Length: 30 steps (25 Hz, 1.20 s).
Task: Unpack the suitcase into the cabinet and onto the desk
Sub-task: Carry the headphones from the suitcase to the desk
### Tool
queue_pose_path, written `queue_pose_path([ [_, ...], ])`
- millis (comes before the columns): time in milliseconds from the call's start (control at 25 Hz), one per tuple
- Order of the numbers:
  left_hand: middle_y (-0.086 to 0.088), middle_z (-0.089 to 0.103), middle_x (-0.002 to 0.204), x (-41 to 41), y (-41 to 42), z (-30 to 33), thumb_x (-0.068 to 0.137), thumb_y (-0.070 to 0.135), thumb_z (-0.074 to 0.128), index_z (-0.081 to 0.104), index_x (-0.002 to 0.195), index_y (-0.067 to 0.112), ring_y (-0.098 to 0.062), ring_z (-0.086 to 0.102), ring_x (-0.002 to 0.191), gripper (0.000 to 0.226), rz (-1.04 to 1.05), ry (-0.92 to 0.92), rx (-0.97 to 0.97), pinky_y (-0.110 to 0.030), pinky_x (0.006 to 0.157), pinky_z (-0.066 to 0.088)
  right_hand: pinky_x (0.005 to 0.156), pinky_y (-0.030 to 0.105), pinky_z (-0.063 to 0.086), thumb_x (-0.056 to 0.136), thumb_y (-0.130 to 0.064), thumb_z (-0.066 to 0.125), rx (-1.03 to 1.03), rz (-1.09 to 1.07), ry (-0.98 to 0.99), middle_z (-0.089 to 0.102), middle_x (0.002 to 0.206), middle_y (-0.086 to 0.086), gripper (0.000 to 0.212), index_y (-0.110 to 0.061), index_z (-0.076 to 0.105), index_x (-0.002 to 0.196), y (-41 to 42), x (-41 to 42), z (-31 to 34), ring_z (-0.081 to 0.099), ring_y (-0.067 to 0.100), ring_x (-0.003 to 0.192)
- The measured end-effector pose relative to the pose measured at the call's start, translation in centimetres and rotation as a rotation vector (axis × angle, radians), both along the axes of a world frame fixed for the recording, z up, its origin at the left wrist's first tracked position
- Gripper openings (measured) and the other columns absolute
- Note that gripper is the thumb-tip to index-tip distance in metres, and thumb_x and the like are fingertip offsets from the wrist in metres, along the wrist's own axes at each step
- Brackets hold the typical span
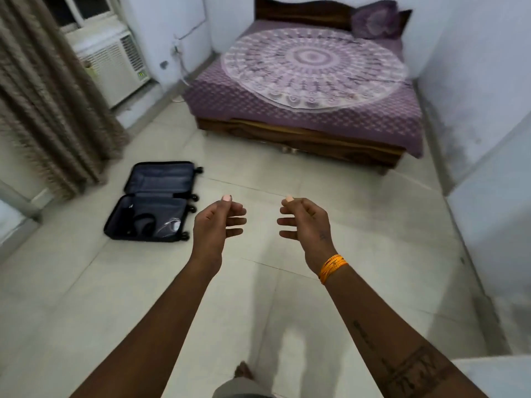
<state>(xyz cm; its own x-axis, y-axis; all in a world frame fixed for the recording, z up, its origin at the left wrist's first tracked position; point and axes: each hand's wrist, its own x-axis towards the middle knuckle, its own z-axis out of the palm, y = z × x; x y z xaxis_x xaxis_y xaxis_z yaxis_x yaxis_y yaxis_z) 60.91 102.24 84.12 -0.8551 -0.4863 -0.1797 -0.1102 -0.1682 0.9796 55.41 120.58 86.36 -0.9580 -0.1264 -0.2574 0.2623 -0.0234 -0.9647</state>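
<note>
A dark suitcase (156,201) lies flat and unzipped on the tiled floor at the left. Its near half holds black headphones (143,222) and a clear plastic packet (171,225); the far half shows only its grey lining. My left hand (218,222) and my right hand (306,222) hover side by side in mid-air over the floor, to the right of the suitcase. Both have loosely curled fingers and hold nothing. An orange thread band circles my right wrist. No cabinet or desk is plainly in view.
A wooden bed (313,90) with a purple patterned spread and a pillow (376,20) fills the far side. A brown curtain (43,96) hangs at the left beside a white air conditioner (115,64). White panels (497,214) stand at the right.
</note>
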Motion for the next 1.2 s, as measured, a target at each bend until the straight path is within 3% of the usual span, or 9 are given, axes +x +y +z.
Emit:
queue_pose_path([
  [280,-0.01,0.076,0.089,3.4,-20.0,1.4,0.104,0.044,0.058,0.074,0.089,0.012,-0.024,0.07,0.079,0.039,0.362,0.037,0.035,-0.036,0.071,0.055,0.068,0.038,0.059,0.1,-0.026,0.067,0.0,0.305,0.012,0.071,0.096,0.006,0.027,0.0,0.069,0.106,-21.7,-2.2,-0.2,0.072,0.02,0.082],
  [400,-0.012,0.076,0.089,4.7,-26.7,1.2,0.105,0.041,0.057,0.074,0.094,0.007,-0.023,0.07,0.077,0.04,0.493,0.038,0.04,-0.033,0.067,0.057,0.07,0.039,0.06,0.1,-0.026,0.067,0.014,0.422,0.02,0.073,0.095,0.005,0.023,-0.003,0.07,0.103,-29.3,-3.4,-0.7,0.073,0.021,0.082],
  [520,-0.017,0.078,0.096,5.1,-33.0,-0.1,0.104,0.042,0.058,0.075,0.097,0.003,-0.025,0.071,0.08,0.043,0.585,0.003,0.023,-0.037,0.072,0.056,0.069,0.038,0.061,0.099,-0.025,0.068,0.016,0.506,0.006,0.075,0.099,0.01,0.016,-0.01,0.073,0.099,-36.8,-5.3,-1.9,0.073,0.023,0.083],
  [720,-0.015,0.078,0.097,2.3,-46.0,-3.6,0.103,0.044,0.06,0.076,0.1,0.003,-0.026,0.074,0.083,0.044,0.735,-0.079,0.028,-0.041,0.076,0.058,0.072,0.042,0.063,0.098,-0.027,0.071,0.038,0.585,-0.042,0.077,0.099,0.014,0.029,0.001,0.072,0.104,-50.2,-11.3,-5.7,0.073,0.022,0.081],
  [840,-0.015,0.078,0.098,-0.1,-52.3,-5.0,0.102,0.045,0.061,0.076,0.099,0.003,-0.027,0.074,0.085,0.045,0.798,-0.143,0.053,-0.041,0.076,0.059,0.074,0.045,0.063,0.098,-0.031,0.071,0.062,0.643,-0.114,0.077,0.096,0.013,0.032,0.0,0.072,0.105,-57.8,-14.6,-7.0,0.074,0.025,0.085],
  [1000,-0.016,0.078,0.098,-3.7,-59.7,-6.4,0.102,0.043,0.061,0.076,0.099,0.003,-0.024,0.074,0.082,0.043,0.82,-0.182,0.107,-0.04,0.075,0.058,0.066,0.038,0.061,0.1,-0.026,0.069,0.065,0.722,-0.178,0.073,0.093,0.011,0.028,0.0,0.07,0.108,-68.1,-17.7,-7.8,0.07,0.027,0.084],
  [1200,-0.014,0.078,0.095,-7.1,-69.3,-9.4,0.102,0.04,0.063,0.075,0.097,0.003,-0.024,0.073,0.08,0.039,0.794,-0.245,0.125,-0.041,0.076,0.057,0.08,0.048,0.064,0.101,-0.028,0.068,0.118,0.676,-0.232,0.077,0.104,0.016,0.027,-0.002,0.073,0.105,-77.9,-20.8,-12.6,0.075,0.03,0.096],
])
